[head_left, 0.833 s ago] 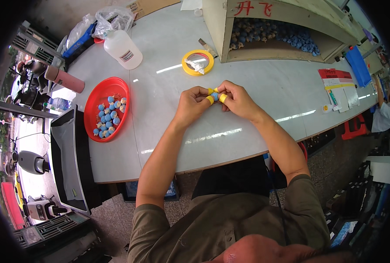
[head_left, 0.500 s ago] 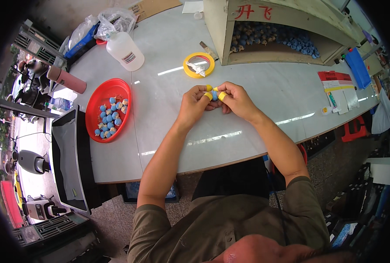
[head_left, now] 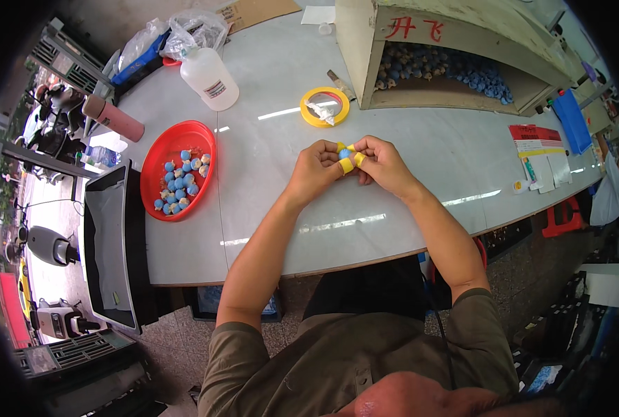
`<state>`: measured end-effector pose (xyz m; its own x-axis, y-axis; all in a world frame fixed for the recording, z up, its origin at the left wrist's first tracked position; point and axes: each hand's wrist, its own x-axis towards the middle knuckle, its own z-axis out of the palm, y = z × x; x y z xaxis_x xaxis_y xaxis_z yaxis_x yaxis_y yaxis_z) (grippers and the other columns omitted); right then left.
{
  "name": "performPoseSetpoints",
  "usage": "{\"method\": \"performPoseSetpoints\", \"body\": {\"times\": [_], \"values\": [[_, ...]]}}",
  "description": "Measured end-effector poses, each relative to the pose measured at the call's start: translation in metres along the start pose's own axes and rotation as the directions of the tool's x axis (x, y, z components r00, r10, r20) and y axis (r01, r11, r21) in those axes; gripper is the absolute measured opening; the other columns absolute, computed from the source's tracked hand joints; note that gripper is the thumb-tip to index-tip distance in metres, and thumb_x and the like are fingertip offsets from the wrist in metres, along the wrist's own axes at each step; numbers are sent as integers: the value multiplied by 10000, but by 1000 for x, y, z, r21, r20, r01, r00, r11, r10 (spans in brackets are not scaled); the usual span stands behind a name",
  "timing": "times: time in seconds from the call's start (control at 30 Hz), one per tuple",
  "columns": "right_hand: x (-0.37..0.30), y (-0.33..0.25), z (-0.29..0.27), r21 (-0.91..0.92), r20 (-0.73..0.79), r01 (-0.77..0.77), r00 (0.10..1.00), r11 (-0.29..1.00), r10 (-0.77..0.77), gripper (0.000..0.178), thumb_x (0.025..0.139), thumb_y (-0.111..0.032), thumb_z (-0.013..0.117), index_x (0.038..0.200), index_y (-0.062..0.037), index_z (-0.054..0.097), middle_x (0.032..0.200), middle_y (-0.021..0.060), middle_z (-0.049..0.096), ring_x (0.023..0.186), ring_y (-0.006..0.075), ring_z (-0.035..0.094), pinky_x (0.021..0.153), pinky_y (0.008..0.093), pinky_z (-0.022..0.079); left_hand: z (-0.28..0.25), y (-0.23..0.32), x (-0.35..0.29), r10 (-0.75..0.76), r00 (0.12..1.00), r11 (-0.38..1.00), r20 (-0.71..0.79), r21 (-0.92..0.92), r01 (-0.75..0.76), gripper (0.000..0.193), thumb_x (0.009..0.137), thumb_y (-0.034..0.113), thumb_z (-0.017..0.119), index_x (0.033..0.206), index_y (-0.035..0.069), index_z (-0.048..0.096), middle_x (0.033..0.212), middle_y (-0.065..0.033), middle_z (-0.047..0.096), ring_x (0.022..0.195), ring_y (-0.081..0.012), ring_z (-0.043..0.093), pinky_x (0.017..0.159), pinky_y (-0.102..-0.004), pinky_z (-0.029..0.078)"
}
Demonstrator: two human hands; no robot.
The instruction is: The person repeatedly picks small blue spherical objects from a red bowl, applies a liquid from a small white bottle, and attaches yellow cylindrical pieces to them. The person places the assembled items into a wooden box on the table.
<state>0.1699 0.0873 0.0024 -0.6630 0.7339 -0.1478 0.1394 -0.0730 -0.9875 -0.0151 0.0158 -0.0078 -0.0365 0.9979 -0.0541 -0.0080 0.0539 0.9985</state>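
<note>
head view, hands [head_left: 314, 170] on blue ball [head_left: 345, 154], tape [head_left: 345, 109] beyond, red tray [head_left: 158, 151] left

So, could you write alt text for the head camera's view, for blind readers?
A left hand and right hand, with yellow-wrapped fingertips, hold a small blue ball between them over a pale table. To the left is a red tray of similar balls; beyond the hands lies a yellow tape roll.

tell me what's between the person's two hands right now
A small blue ball, partly hidden, held between the left hand and the right hand; the head view shows it.
</note>
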Motion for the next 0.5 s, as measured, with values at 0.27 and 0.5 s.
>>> {"method": "performPoseSetpoints", "body": {"times": [0.27, 0.5], "values": [[1, 13, -11, 92, -217, 85, 974, 992, -63, 146, 1013, -115, 582, 1109, -20, 639, 848, 22, 633, 611, 54, 554, 551, 223, 471, -43, 19, 6, -115, 830, 678, -545, -654, -336, 298, 1071, 196, 539, 1221, -61, 515, 1195, -180, 652, 1115, -275, 685, 1008, -316, 571], [9, 15, -6, 174, -277, 144, 956, 974, -92, 146, 1012, -126, 586, 1111, -34, 644, 817, 14, 618, 590, 47, 529, 536, 218, 435, -195, 6, -32, -269, 646, 93, -714, -687, -721, 614, 1098, 373, 357, 1448, -129, 317, 1459, -219, 516, 1309, -310, 575, 1020, -348, 598]]}}
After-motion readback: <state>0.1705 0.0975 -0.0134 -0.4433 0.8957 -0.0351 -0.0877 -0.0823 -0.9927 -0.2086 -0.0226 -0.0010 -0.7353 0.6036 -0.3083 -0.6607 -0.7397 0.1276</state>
